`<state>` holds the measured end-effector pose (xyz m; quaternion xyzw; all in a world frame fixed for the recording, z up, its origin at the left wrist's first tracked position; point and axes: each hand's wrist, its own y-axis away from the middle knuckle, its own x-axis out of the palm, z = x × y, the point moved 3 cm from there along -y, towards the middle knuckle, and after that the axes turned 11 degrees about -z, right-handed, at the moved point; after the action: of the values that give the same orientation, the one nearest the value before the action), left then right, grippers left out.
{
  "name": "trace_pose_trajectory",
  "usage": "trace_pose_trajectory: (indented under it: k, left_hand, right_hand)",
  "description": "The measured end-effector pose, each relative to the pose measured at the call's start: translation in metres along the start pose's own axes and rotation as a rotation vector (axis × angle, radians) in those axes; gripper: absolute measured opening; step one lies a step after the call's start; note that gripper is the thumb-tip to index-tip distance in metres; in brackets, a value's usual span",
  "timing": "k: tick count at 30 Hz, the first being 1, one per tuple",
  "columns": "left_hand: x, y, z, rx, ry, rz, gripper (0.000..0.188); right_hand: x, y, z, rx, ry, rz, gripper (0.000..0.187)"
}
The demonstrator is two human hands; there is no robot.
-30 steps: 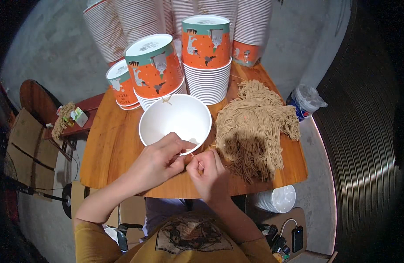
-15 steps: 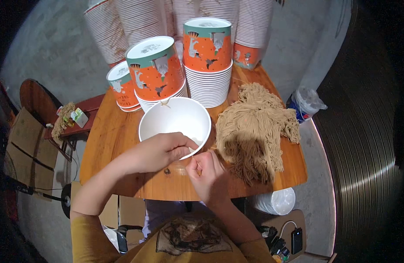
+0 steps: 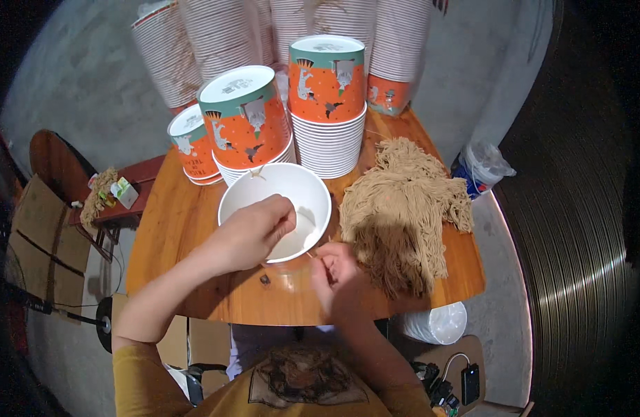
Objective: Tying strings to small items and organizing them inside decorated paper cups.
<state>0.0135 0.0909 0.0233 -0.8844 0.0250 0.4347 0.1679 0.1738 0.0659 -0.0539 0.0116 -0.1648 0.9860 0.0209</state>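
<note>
An upright white paper bucket (image 3: 240, 198) stands near the table's front, its mouth facing up. A short tan cord end (image 3: 257, 171) pokes out inside its far wall. My left hand (image 3: 261, 226) reaches over the near-left rim into the bucket, fingers curled closed; whatever they hold is hidden. Just outside the near-right rim, my right hand (image 3: 337, 272) pinches a thin tan cord that runs toward the bucket wall. Right of the bucket lies a thick heap of tan cords (image 3: 403, 201), its near part in shadow.
Upside-down orange and green buckets stand in stacks (image 3: 327, 83) behind the bucket, with another stack (image 3: 243, 118) to their left. Taller wrapped stacks (image 3: 226, 42) rise at the back. A wooden table (image 3: 188, 278) carries them. A white pail (image 3: 486, 163) stands beyond its right edge.
My left hand has moved from the near-right rim deeper into the bucket. The right hand has shifted slightly right and down, away from the rim.
</note>
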Motion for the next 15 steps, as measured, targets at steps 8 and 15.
trace_pose_trajectory:
  k: [8,15]
  left_hand:
    - [-0.003,0.002,-0.013,0.073,0.226,-0.004,0.015]
    - [0.004,0.006,-0.004,-0.271,0.710,0.148,0.027]
  right_hand:
    - [-0.002,-0.034,0.015,-0.206,0.066,0.099,0.009]
    - [0.003,-0.046,0.011,-0.013,-0.056,0.207,0.006]
